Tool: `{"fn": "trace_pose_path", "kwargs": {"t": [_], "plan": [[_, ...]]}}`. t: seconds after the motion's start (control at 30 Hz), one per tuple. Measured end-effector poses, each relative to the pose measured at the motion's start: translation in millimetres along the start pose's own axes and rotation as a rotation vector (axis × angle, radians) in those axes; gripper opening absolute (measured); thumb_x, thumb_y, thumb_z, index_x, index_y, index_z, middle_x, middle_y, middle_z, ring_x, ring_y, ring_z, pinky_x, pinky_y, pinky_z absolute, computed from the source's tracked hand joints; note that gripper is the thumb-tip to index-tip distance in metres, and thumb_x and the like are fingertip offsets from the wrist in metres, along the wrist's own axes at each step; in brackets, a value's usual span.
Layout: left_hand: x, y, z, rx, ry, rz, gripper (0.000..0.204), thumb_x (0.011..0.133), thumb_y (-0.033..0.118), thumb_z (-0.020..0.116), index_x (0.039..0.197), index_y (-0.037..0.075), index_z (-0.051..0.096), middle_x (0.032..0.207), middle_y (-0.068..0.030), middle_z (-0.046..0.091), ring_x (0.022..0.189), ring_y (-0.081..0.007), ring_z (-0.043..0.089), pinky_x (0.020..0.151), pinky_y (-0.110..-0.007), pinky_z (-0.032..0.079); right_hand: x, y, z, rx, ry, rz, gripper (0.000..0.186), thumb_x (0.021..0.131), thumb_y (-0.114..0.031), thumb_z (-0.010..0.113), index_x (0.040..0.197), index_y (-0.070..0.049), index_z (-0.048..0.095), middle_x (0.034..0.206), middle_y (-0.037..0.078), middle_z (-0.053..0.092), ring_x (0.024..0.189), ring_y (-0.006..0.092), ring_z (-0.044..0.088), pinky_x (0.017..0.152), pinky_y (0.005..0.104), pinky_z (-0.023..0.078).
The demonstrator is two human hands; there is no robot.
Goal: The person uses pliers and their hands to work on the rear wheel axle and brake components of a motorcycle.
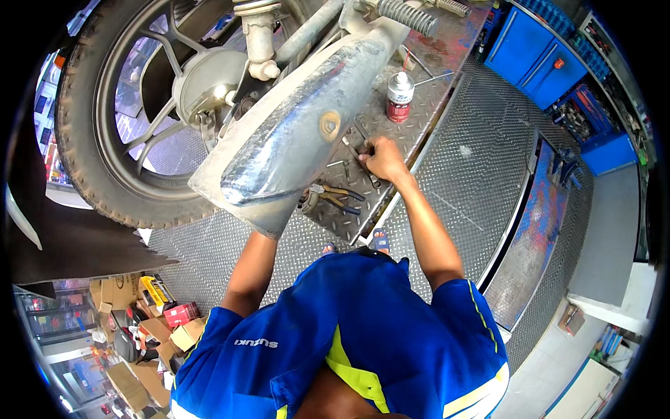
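Note:
The scuffed silver muffler (293, 126) of a motorcycle slants across the upper middle. My left forearm (248, 276) reaches up under its lower end, and the muffler hides the left hand and its fingers. To the right, my right hand (383, 159) rests low over the metal platform, fingers curled on a dark wrench (375, 183) whose ring end shows below the hand. Another wrench (350, 148) lies beside the fingertips. Pliers (340, 193) with yellow and black handles lie nearer to me. Beyond the hand stands a white and red spray can (399, 99).
The spoked rear wheel (84, 133) stands at the left, with a shock absorber (259, 38) beside it. The tools lie on a worn treadplate platform (426, 56) with a raised edge. Blue cabinets (527, 49) line the far right. Cardboard boxes (132, 384) are piled at the lower left.

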State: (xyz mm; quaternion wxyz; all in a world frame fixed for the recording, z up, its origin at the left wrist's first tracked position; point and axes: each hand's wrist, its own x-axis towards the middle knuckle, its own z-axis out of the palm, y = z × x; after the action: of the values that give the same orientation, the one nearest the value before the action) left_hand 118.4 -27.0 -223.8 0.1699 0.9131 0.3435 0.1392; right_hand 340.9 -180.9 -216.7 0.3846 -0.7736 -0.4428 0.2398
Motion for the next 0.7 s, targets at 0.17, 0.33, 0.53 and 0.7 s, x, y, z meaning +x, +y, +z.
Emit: {"fn": "trace_pose_path", "kwargs": {"t": [0.17, 0.33, 0.53, 0.7], "plan": [[23, 49, -37, -0.072, -0.443, -0.080, 0.055, 0.092, 0.016, 0.073, 0.137, -0.009, 0.054, 0.132, -0.0335, 0.061, 0.123, -0.0474, 0.059, 0.104, -0.047, 0.046, -16, -31, 26, -0.353, -0.048, 0.131, 0.035, 0.079, -0.023, 0.083, 0.097, 0.006, 0.076, 0.100, 0.030, 0.074, 0.100, 0.0436, 0.073, 0.092, 0.0477, 0.059], [-3, -30, 42, -0.153, -0.111, 0.058, 0.046, 0.091, 0.017, 0.073, 0.130, -0.005, 0.061, 0.127, -0.0302, 0.065, 0.117, -0.0450, 0.062, 0.102, -0.045, 0.049, -16, -33, 61, -0.430, 0.007, 0.134, 0.020, 0.079, -0.011, 0.072, 0.091, 0.003, 0.079, 0.096, 0.029, 0.075, 0.095, 0.0436, 0.075, 0.085, 0.0528, 0.060], [-9, 8, 23, -0.340, -0.067, 0.176, 0.040, 0.090, 0.020, 0.071, 0.124, 0.000, 0.066, 0.123, -0.0277, 0.068, 0.113, -0.0454, 0.064, 0.098, -0.047, 0.052, -15, 12, 70, -0.416, 0.060, -0.180, 0.045, 0.089, -0.036, 0.066, 0.122, -0.007, 0.075, 0.123, 0.020, 0.073, 0.116, 0.0436, 0.068, 0.101, 0.0508, 0.053], [-16, 29, -4, -0.467, -0.027, 0.213, 0.036, 0.088, 0.022, 0.070, 0.119, 0.003, 0.070, 0.119, -0.0256, 0.070, 0.110, -0.0457, 0.066, 0.094, -0.048, 0.054, 11, 81, 114, -0.125, 0.192, -0.360, 0.048, 0.095, -0.036, 0.065, 0.134, -0.008, 0.067, 0.140, 0.017, 0.065, 0.131, 0.0354, 0.059, 0.111, 0.0452, 0.045]]}}
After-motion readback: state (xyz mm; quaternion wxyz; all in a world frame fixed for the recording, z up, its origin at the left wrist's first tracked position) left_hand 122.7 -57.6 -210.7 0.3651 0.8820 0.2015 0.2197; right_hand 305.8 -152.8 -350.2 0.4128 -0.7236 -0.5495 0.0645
